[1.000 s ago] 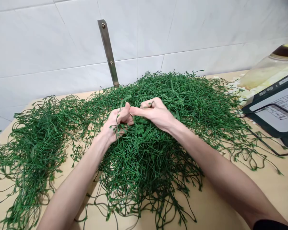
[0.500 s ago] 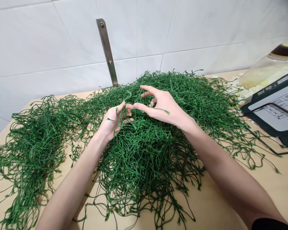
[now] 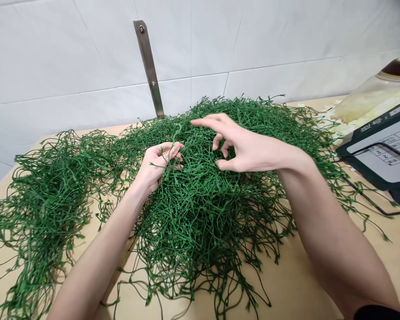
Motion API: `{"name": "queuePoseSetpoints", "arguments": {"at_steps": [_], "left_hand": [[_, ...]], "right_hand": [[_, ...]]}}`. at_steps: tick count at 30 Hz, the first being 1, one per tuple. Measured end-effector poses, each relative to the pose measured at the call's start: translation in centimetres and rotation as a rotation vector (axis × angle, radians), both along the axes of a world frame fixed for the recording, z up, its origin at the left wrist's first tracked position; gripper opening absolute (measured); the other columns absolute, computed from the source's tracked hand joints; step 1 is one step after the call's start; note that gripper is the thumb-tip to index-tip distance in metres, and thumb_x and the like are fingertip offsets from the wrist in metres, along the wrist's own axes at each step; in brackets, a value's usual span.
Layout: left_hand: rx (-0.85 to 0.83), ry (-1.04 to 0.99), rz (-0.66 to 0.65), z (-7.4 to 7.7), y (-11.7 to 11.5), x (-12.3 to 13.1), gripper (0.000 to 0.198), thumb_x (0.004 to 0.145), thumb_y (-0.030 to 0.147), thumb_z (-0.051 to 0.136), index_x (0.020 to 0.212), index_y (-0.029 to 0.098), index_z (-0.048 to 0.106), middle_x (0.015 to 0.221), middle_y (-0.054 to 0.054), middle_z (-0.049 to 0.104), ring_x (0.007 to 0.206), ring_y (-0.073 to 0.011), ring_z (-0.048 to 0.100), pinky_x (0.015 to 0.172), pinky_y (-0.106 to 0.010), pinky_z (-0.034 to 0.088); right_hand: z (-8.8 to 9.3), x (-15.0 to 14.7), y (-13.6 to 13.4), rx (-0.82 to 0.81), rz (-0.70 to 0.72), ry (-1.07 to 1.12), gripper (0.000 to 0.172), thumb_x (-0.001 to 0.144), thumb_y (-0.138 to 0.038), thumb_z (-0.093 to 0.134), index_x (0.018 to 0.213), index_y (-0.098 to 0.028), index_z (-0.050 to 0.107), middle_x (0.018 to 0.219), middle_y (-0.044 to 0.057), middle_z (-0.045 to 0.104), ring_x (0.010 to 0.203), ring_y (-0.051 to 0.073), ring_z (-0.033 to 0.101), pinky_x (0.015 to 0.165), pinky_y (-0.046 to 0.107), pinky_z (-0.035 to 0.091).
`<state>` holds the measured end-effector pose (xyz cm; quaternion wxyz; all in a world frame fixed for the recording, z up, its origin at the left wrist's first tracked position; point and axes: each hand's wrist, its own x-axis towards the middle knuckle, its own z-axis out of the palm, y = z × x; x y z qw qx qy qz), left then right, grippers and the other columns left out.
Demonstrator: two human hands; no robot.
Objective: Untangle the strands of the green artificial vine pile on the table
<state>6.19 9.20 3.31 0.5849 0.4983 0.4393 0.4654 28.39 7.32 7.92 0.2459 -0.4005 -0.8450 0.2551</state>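
A wide heap of thin green artificial stems [image 3: 203,213] with small leafy tips spreads across the tabletop. My left hand [image 3: 155,162] is over the heap's left part, thumb and fingers pinched on a few green stems [image 3: 177,133] whose ends stick out past the fingers. My right hand [image 3: 245,144] hovers over the middle of the heap, thumb and fingers apart, with no stem visible in it. Its lower fingers are curled and close to the stems below.
A second clump of green stems [image 3: 53,195] lies to the left. Behind the heap, a metal strip [image 3: 149,66] with bolts stands against the white tiled wall [image 3: 86,53]. At right are a dark-edged printed package [image 3: 386,155] and a black cord [image 3: 366,203] on the wooden table [image 3: 296,284].
My right hand has moved right, away from my left hand, and its thumb has dropped lower. The stem that lay along the right thumb no longer shows there. My left hand has stayed nearly in place.
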Motion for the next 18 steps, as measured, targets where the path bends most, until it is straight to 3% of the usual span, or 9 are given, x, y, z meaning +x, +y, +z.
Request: {"name": "queuePoseSetpoints", "arguments": {"at_steps": [2, 3, 6, 9, 14, 18], "left_hand": [[0.002, -0.002, -0.01, 0.1, 0.0, 0.0, 0.042, 0.058, 0.045, 0.088, 0.078, 0.012, 0.071, 0.067, 0.0, 0.064, 0.06, -0.009, 0.057, 0.054, -0.02, 0.05], [0.009, -0.005, -0.013, 0.1, 0.0, 0.0, 0.041, 0.057, 0.044, 0.088, 0.077, 0.012, 0.071, 0.068, 0.0, 0.064, 0.06, -0.0087, 0.057, 0.053, -0.019, 0.048], [0.038, -0.004, -0.042, 0.3, 0.0, -0.1, 0.04, 0.057, 0.043, 0.088, 0.077, 0.012, 0.073, 0.069, -0.001, 0.066, 0.058, -0.008, 0.056, 0.051, -0.019, 0.045], [0.061, 0.027, -0.106, 0.5, -0.2, -0.1, 0.037, 0.061, 0.043, 0.086, 0.077, 0.013, 0.072, 0.064, 0.0, 0.065, 0.05, -0.0066, 0.054, 0.048, -0.019, 0.04], [0.067, 0.08, -0.202, 0.9, -0.7, -0.1, 0.036, 0.061, 0.04, 0.086, 0.083, 0.016, 0.072, 0.064, 0.001, 0.068, 0.044, -0.006, 0.052, 0.037, -0.017, 0.027], [0.077, 0.082, -0.243, 0.9, -0.7, -0.1, 0.039, 0.061, 0.042, 0.086, 0.085, 0.015, 0.071, 0.075, -0.003, 0.073, 0.048, -0.007, 0.055, 0.04, -0.017, 0.037]], "right_hand": [[0.6, -0.3, -0.3, 0.017, -0.038, 0.148, 0.076, 0.073, -0.019, 0.073, 0.143, -0.028, 0.046, 0.139, 0.01, 0.048, 0.075, 0.012, 0.06, 0.056, 0.025, 0.052], [0.8, -0.6, -0.4, 0.014, -0.075, 0.22, 0.063, 0.076, -0.023, 0.073, 0.136, -0.026, 0.054, 0.132, 0.009, 0.055, 0.068, 0.009, 0.057, 0.053, 0.023, 0.049], [0.7, -1.8, -0.4, -0.023, -0.189, 0.387, 0.022, 0.084, -0.032, 0.069, 0.097, -0.014, 0.072, 0.089, 0.005, 0.069, 0.05, 0.004, 0.048, 0.045, 0.02, 0.04], [0.1, -2.6, 0.0, -0.095, -0.163, 0.41, 0.021, 0.08, -0.032, 0.074, 0.077, -0.011, 0.072, 0.065, 0.002, 0.065, 0.045, 0.004, 0.05, 0.043, 0.02, 0.039], [-0.7, -2.6, 0.3, -0.437, 0.049, 0.313, 0.026, 0.071, -0.034, 0.081, 0.075, -0.009, 0.072, 0.055, 0.001, 0.065, 0.035, 0.004, 0.049, 0.036, 0.018, 0.038], [-0.9, -2.9, 0.2, -0.574, 0.07, 0.248, 0.033, 0.068, -0.039, 0.082, 0.079, -0.01, 0.07, 0.053, 0.0, 0.066, 0.033, 0.005, 0.052, 0.033, 0.017, 0.038]]}}
